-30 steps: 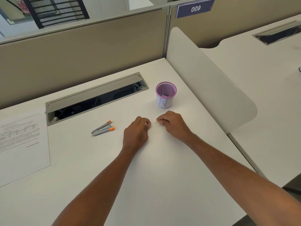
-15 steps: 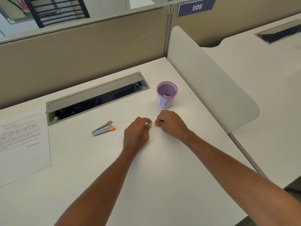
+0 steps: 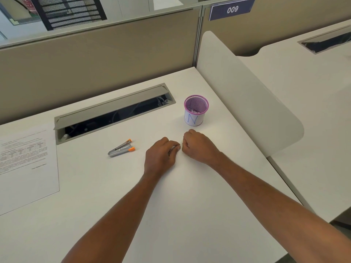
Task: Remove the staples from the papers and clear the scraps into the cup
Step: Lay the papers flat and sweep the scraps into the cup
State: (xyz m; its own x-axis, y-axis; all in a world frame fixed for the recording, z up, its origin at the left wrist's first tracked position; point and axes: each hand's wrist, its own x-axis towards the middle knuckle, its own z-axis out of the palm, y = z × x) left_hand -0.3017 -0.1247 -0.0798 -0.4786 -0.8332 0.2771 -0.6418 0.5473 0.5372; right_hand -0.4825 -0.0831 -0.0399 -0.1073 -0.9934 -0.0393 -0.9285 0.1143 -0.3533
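**Two curled hands meet just in front of the cup**

Far to the left of the cup, right at the edge of the desk, a printed sheet of paper lies flat. Closer to the cup, but well left of it, the grey cable hatch is propped open. Nearer the person than that is the staple remover, metal with orange tips, lying on its side and untouched.

Now the action! The left hand is knuckles-up on the desk, just in front of the cup and a touch left of it, with its fingers curled tight. The right hand sits directly in front of the cup, also curled, and the fingertips of the two hands meet. Are they pinching anything? Whatever is in there is too small to make out, so I can't tell.

The cup itself is purple mesh with a white wrap marked with a blue N. It stands upright just beyond the right hand, with pale scraps in the bottom. To the cup's right rises the white divider panel.
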